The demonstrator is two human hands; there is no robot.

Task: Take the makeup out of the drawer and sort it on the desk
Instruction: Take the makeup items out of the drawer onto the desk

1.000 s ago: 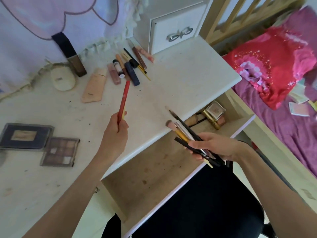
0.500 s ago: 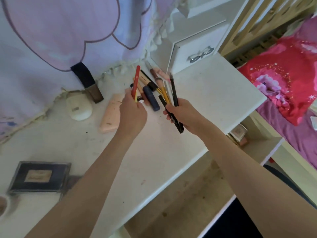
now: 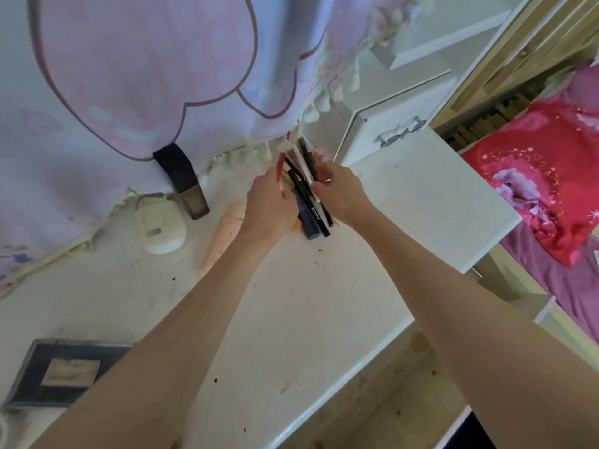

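While the left hand grips a red pencil, the right hand clasps bundled brushes above the desk

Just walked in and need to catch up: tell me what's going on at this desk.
A person is sorting makeup on the white desk. The left hand holds a red pencil, and the right hand grips a bundle of black pencils and brushes, both over the row of slim items at the back. A peach tube and a dark palette lie on the desk.
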